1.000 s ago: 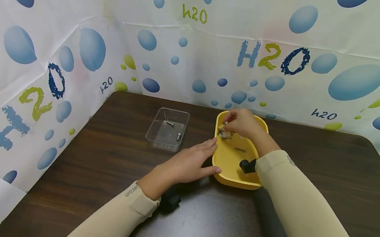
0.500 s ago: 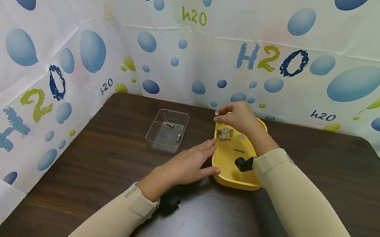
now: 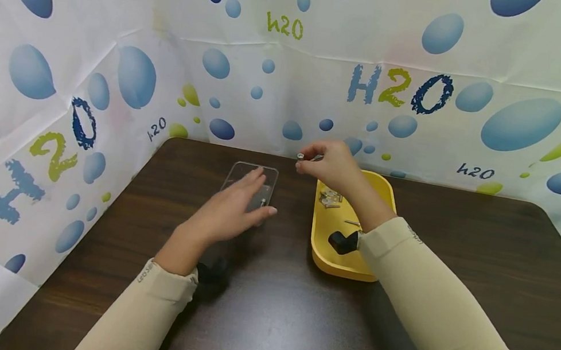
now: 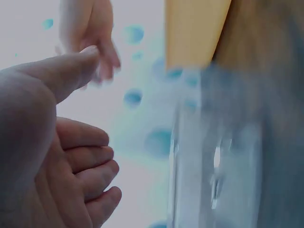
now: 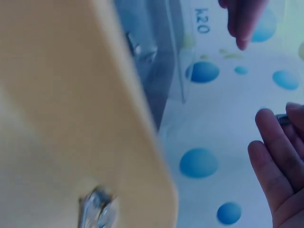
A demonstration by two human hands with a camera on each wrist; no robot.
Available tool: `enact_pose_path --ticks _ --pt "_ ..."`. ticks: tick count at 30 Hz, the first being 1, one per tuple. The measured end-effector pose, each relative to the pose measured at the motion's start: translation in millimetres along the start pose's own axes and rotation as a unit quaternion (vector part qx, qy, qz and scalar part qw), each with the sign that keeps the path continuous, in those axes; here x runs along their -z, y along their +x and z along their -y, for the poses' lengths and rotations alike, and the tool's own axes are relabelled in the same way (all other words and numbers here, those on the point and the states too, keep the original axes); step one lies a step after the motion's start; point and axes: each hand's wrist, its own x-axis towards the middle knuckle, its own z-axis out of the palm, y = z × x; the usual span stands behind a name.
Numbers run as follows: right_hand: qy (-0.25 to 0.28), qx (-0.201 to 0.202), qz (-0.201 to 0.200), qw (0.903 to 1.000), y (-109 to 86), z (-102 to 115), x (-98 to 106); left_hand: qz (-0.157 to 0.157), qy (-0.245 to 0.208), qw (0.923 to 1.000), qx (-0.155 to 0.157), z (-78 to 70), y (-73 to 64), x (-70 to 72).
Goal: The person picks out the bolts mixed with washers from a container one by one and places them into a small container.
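My right hand pinches a small metal bolt between thumb and fingertips. It is raised left of the yellow tray; the bolt's thread shows in the right wrist view. My left hand, fingers extended, hovers over the near side of a clear plastic box and covers much of it in the head view. A bolt inside the box shows beside that hand. A small pile of metal bolts and washers lies in the tray's left part, with a single screw nearer me.
Both containers stand on a dark wood-grain table, the clear box left of the tray. Behind and to the left hangs a white sheet with blue and green bubble prints. Black wrist cameras are strapped to both sleeves.
My right hand has lifted a bolt out of the tray and carried it left past the rim. My left hand has left the tray's edge and moved left over the clear box.
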Motion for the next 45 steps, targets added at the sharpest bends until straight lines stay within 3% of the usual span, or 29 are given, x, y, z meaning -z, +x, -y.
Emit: enact_pose_path --ticks 3,7,14,26,37,45 --pt "0.018 0.015 -0.003 0.9997 1.2 8 -7 0.011 0.005 0.9993 0.034 22.8 -3.6 10.8" --pt "0.037 0.032 0.001 0.9988 1.9 16 -19 0.042 -0.006 0.9976 0.054 48.5 -5.5 14.8" --pt "0.035 0.024 0.025 0.9988 2.1 32 -43 0.064 -0.027 0.9954 0.065 72.5 -7.5 12.2" --pt "0.047 -0.004 0.098 0.9941 7.2 40 -89 0.063 -0.041 0.9958 0.053 82.6 -9.3 9.5" --pt "-0.027 0.036 0.107 0.9932 14.9 34 -115 0.067 -0.060 0.9950 0.043 84.5 -8.9 8.9" --pt "-0.065 0.043 0.131 0.9883 16.8 36 -127 0.068 -0.068 0.9943 0.046 81.6 -8.7 9.0"
